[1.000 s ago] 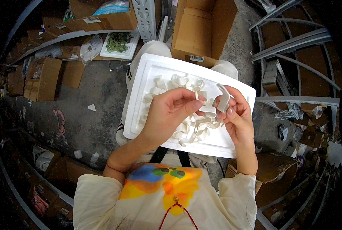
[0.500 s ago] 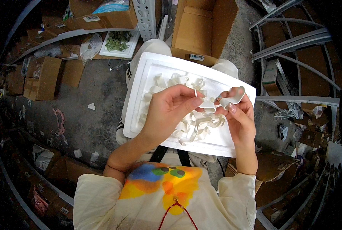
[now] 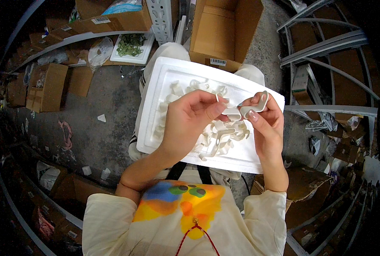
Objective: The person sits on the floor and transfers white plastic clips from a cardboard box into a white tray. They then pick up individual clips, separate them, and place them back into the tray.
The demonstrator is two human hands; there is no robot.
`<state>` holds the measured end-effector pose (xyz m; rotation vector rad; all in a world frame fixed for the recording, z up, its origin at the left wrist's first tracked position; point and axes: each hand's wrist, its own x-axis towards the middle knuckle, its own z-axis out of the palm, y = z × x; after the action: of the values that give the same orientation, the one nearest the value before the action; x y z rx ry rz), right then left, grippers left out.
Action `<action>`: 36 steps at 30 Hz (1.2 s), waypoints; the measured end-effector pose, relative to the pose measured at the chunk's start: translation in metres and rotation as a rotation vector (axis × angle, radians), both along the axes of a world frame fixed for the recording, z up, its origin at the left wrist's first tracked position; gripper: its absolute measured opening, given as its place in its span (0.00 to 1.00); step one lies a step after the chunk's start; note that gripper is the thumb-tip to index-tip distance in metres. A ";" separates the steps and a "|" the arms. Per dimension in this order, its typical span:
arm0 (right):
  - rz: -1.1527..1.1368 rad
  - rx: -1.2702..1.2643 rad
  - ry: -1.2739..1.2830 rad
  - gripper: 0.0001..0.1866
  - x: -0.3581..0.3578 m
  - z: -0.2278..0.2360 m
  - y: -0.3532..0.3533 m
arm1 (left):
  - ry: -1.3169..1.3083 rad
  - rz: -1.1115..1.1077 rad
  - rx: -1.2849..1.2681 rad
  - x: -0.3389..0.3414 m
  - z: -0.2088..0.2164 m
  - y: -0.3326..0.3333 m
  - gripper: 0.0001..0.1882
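Note:
A white foam tray [image 3: 148, 123] lies across my lap, holding a pile of white curved plastic hooks [image 3: 217, 147]. Over the pile, my left hand [image 3: 188, 121] pinches a white plastic hook [image 3: 232, 112] between thumb and fingers; part of it is hidden behind them. My right hand [image 3: 269, 128] grips another hook [image 3: 258, 105], S-shaped, its upper curl rising past the fingertips. The two held hooks meet or nearly meet between my hands; I cannot tell whether they are joined.
An open cardboard box [image 3: 217, 34] stands beyond the tray. At the upper left, a white tray [image 3: 144, 55] holds green pieces. Metal racks [image 3: 326, 55] rise on the right, with cartons and plastic scraps about. White scraps [image 3: 101, 118] lie on the grey floor.
The hook in my right hand has turned and shifted slightly left, closer to the left-hand hook. My right hand has tilted a little; my left hand stays nearly in place.

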<state>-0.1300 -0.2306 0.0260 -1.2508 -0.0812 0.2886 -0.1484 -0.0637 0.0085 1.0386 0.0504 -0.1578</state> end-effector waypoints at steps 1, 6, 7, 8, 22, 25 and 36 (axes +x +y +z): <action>-0.001 0.024 0.004 0.12 0.000 0.001 0.000 | -0.003 0.021 -0.010 0.000 0.000 0.000 0.08; 0.017 0.044 -0.045 0.07 0.000 0.000 0.003 | 0.050 0.060 -0.069 0.002 0.003 -0.001 0.09; 0.004 0.053 -0.023 0.07 0.000 -0.001 0.004 | 0.066 0.068 -0.093 0.002 0.004 -0.002 0.09; -0.008 0.061 -0.001 0.07 -0.001 -0.001 0.005 | 0.077 0.063 -0.091 0.002 0.003 -0.001 0.10; 0.047 0.402 0.264 0.22 0.005 0.001 0.001 | 0.172 0.001 -0.343 0.001 -0.006 -0.005 0.11; -0.009 0.274 0.211 0.23 0.006 0.011 -0.001 | 0.148 -0.009 -0.240 0.001 -0.006 -0.004 0.13; -0.012 -0.107 -0.169 0.21 0.011 0.005 -0.006 | 0.112 -0.021 -0.186 0.002 0.002 -0.009 0.12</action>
<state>-0.1195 -0.2368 0.0311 -1.3799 -0.2054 0.1788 -0.1461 -0.0722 0.0104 0.8443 0.1245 -0.2358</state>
